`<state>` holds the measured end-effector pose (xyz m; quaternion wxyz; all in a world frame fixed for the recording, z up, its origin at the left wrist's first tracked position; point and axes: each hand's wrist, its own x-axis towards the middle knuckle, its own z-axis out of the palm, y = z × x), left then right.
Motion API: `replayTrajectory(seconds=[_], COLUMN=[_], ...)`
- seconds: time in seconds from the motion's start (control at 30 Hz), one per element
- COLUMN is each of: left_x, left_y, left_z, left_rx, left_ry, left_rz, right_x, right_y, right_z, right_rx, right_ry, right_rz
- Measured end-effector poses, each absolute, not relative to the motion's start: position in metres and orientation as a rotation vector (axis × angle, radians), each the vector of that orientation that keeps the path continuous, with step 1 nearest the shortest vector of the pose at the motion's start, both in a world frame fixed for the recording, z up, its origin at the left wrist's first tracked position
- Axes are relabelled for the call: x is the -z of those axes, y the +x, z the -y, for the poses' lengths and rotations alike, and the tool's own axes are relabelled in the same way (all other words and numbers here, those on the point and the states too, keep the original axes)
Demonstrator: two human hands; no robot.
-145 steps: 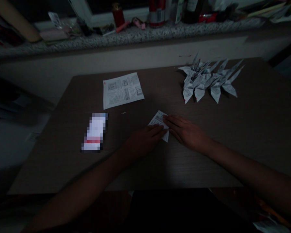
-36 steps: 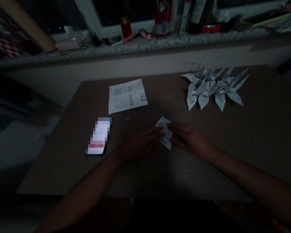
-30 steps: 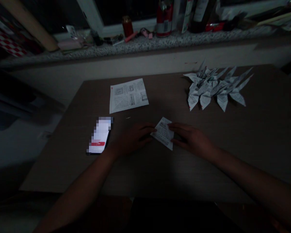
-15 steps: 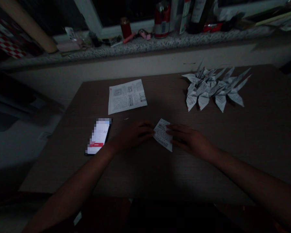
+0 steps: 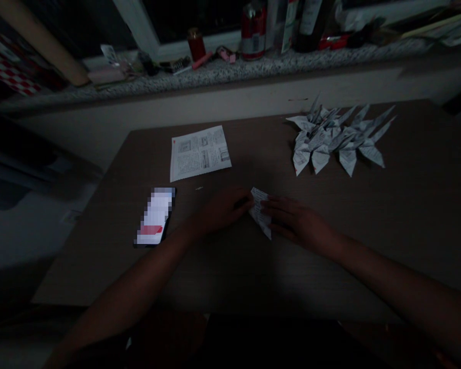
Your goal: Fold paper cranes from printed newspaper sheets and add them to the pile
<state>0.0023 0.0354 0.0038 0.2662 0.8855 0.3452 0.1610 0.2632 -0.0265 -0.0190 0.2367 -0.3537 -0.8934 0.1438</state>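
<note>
A small piece of folded printed paper (image 5: 260, 212) lies on the dark wooden table between my hands, its long point toward me. My left hand (image 5: 232, 207) is closed at the paper's upper left edge, thumb and fingers pinching it there. The fingertips of that hand are partly hidden in the dim light. From the other side, my right hand (image 5: 292, 218) lies with its fingers stretched out, their tips resting on the paper's right part. The fingers of the right hand cover some of the paper.
A flat printed sheet (image 5: 200, 154) lies farther back on the table (image 5: 223, 271). To the left is a lit phone (image 5: 155, 218). Several folded paper cranes (image 5: 340, 136) are bunched at the back right. Bottles, a red can (image 5: 253, 33) and clutter line the stone windowsill (image 5: 215, 73).
My left hand has moved right and slightly up, closing on the paper's left edge. The paper's left corner is folded over, so it looks narrower. My right hand stays nearly in place.
</note>
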Motion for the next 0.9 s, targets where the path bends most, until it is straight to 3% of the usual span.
replayTrajectory(seconds=[0.73, 0.9], left_x=[-0.004, -0.006], left_y=[0.025, 0.024], left_z=[-0.031, -0.026], left_rx=[-0.299, -0.405], left_ry=[2.577, 2.643], left_rz=[-1.196, -1.176], right_x=[0.018, 0.015], right_y=[0.270, 0.270], right_z=[0.029, 0.030], right_rx=[-0.265, -0.288], right_ry=[-0.804, -0.799], right_rz=[2.553, 2.563])
